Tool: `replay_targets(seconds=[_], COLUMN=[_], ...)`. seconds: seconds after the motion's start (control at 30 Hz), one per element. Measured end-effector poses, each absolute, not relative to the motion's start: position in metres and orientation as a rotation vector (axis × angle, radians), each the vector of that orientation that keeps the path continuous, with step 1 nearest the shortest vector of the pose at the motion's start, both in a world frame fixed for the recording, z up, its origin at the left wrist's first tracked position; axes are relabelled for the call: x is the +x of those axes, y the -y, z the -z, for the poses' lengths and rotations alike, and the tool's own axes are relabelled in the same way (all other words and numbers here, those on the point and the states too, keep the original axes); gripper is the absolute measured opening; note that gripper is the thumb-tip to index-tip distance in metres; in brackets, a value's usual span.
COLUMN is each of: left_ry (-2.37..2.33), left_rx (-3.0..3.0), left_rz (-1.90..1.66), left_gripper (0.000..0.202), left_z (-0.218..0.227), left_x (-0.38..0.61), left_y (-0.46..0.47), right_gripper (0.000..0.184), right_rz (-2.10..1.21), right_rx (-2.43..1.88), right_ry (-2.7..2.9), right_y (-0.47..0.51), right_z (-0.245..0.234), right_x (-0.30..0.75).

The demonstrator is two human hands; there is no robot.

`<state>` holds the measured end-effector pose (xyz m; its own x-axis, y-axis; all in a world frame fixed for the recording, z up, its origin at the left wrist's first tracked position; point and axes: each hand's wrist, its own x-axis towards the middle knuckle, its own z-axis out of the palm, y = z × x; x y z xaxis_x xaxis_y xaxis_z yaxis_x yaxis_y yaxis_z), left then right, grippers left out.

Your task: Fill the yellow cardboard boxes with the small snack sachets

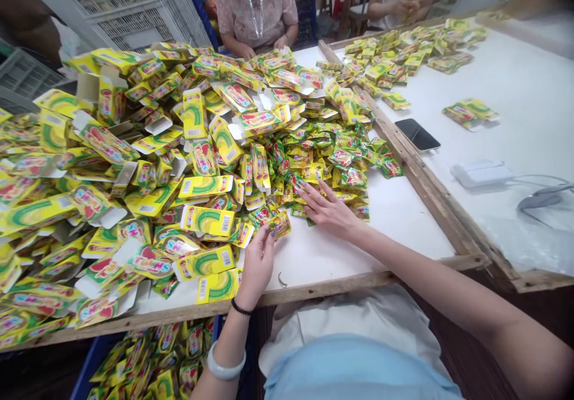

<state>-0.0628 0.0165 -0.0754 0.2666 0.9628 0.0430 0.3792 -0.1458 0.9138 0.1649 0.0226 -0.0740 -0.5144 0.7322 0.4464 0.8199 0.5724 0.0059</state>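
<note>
My left hand (259, 261), with a dark band and a pale bangle on the wrist, is closed near the table's front edge. Its thumb and fingers pinch a small yellow-green candy packet (281, 225). To the right, my right hand (330, 211) rests with its fingers spread over the near side of a heap of shiny candy packets (341, 158). Its fingertips touch the packets there. Left of both hands lies a large pile of yellow printed cardboard boxes (207, 220), some with their end flaps up.
A wooden rail (417, 176) divides the white table. Beyond it lie a phone (418, 134), a white device with a cable (482, 173) and more yellow boxes (388, 65). Below the front edge stands a blue crate (87, 367) of boxes. Other people (256, 11) sit across the table.
</note>
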Motion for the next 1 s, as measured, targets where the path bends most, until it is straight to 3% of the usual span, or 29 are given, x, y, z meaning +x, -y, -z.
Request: replay_targets(seconds=[0.1, 0.17, 0.27, 0.33, 0.43, 0.53, 0.63, 0.67, 0.8, 0.9, 1.0], left_ry=[-1.121, -1.042, -0.94, -0.859, -0.842, -0.947, -0.981, -0.99, -1.131, -1.591, -2.328], left_rx=[1.153, 0.937, 0.783, 0.77, 0.826, 0.924, 1.183, 1.331, 2.033, 2.319, 2.086], left_rz=[-1.026, -1.104, -1.152, -1.139, -1.121, -1.092, -1.037, -1.022, -0.952, -0.899, -0.672], left_gripper=[0.025, 0.023, 0.023, 0.022, 0.024, 0.023, 0.02, 0.02, 0.031, 0.053, 0.062], left_z=[0.076, 0.076, 0.071, 0.063, 0.049, 0.041, 0.039, 0.039, 0.035, 0.022, 0.007], left_x=[-0.058, -0.05, -0.033, -0.021, -0.01, -0.009, -0.013, -0.016, -0.042, -0.084, -0.123], left_y=[-0.011, -0.005, 0.006, 0.012, 0.014, 0.013, 0.015, 0.016, 0.01, -0.014, -0.05], right_gripper=[0.014, 0.008, 0.018, 0.025, 0.031, 0.029, 0.06, 0.062, 0.029, 0.022, 0.02], right_rz=[-0.061, -0.476, -1.151, -1.381, -1.392, -1.2, -1.119, -1.194, -1.45, -1.055, -0.725], right_rx=[-1.299, -1.315, -1.151, -1.092, -1.174, -1.311, -1.276, -1.217, -1.126, -1.301, -1.39], right_ry=[1.983, 1.483, 0.929, 0.799, 0.811, 0.975, 1.141, 1.196, 1.479, 1.793, 1.951], right_y=[-0.018, -0.004, 0.02, 0.03, 0.035, 0.037, 0.037, 0.037, 0.034, 0.038, 0.045], right_z=[0.061, 0.05, 0.043, 0.046, 0.051, 0.048, 0.042, 0.04, 0.034, 0.035, 0.043], right_x=[0.162, 0.155, 0.136, 0.123, 0.116, 0.123, 0.137, 0.141, 0.154, 0.163, 0.168])
